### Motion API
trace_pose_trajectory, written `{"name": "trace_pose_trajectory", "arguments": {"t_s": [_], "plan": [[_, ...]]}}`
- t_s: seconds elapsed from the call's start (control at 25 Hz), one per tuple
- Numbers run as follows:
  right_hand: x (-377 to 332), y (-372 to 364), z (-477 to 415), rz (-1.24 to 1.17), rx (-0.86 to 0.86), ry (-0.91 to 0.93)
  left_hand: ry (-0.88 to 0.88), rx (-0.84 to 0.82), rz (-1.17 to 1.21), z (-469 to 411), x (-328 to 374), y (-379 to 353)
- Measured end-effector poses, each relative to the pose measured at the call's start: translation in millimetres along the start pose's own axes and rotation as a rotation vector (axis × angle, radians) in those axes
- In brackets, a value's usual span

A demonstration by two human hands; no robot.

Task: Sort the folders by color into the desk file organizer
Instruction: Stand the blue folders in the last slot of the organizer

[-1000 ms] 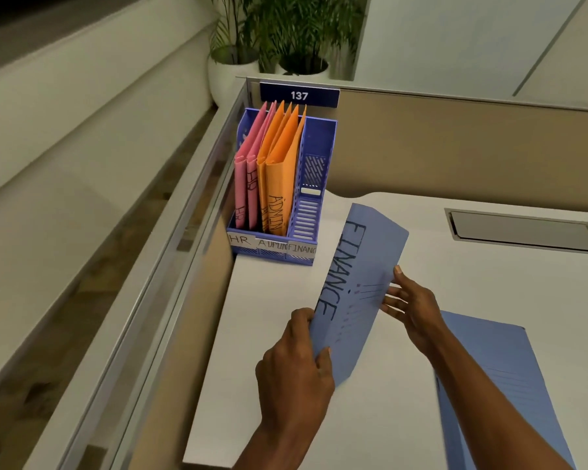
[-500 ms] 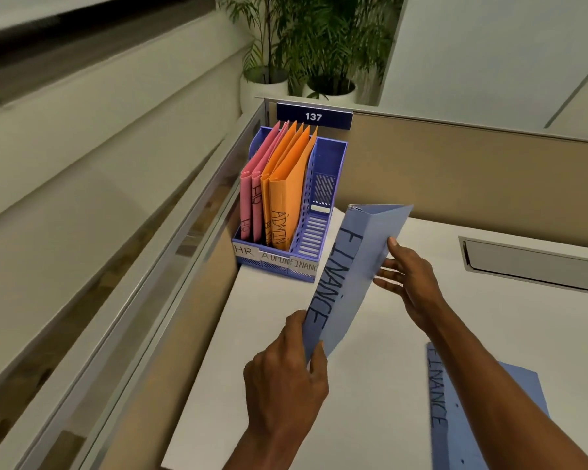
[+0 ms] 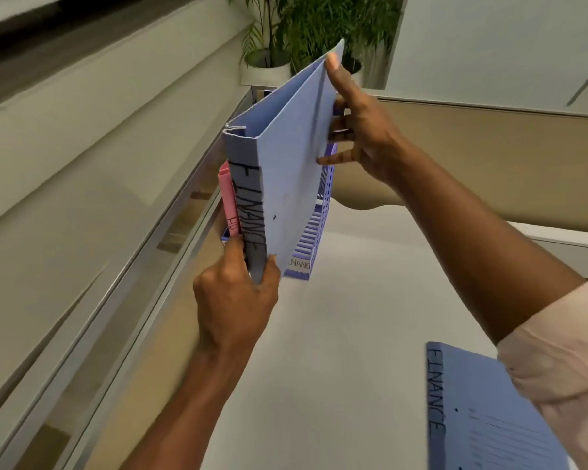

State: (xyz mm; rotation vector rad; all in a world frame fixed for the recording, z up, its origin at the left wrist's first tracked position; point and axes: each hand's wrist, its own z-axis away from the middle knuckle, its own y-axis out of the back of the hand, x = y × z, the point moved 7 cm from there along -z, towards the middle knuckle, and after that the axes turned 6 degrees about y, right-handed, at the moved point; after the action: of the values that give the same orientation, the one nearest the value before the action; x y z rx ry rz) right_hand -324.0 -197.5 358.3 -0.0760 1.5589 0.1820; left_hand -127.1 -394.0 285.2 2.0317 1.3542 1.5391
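On the far left, a glass partition with a metal rail (image 3: pixel 170 232) runs along the edge of the white tabletop (image 3: pixel 353 334). Next to it, a pink paper folder (image 3: pixel 226 195) stands upright in the leftmost part of the blue plastic file organizer (image 3: pixel 314 239); only a narrow strip of it shows.

The left hand (image 3: pixel 235 300) pinches the bottom end of the spine of a light blue paper folder (image 3: pixel 292 171), with the thumb on one side and the fingers on the other. This folder is held upright in the air, directly in front of the organizer and above it, and it hides most of the compartments. The word FINANCE is written in black down its spine. The organizer stands at the back left corner of the tabletop, and its right compartment carries a label where the letters NANC can be read.

Behind it there are potted green plants (image 3: pixel 306 25). The right hand (image 3: pixel 360 130) grips the rear edge of the same folder near its upper corner, one finger stretched up along the cover. A beige partition wall (image 3: pixel 489 154) closes the back of the tabletop.

At the lower right, a second light blue folder (image 3: pixel 482 418), also marked FINANCE, lies flat on the tabletop, partly under a pale pink sleeve (image 3: pixel 564 351).
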Motion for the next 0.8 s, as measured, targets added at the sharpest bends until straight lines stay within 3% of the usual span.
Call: {"name": "trace_pose_trajectory", "arguments": {"t_s": [0.28,0.8], "plan": [[-37,-10,-66,0.035,0.01,0.059,0.008,0.049,0.097,-64,-15,-35],[7,1,-131,0.14,0.082,0.083,0.006,0.001,0.15,-84,-42,-128]]}}
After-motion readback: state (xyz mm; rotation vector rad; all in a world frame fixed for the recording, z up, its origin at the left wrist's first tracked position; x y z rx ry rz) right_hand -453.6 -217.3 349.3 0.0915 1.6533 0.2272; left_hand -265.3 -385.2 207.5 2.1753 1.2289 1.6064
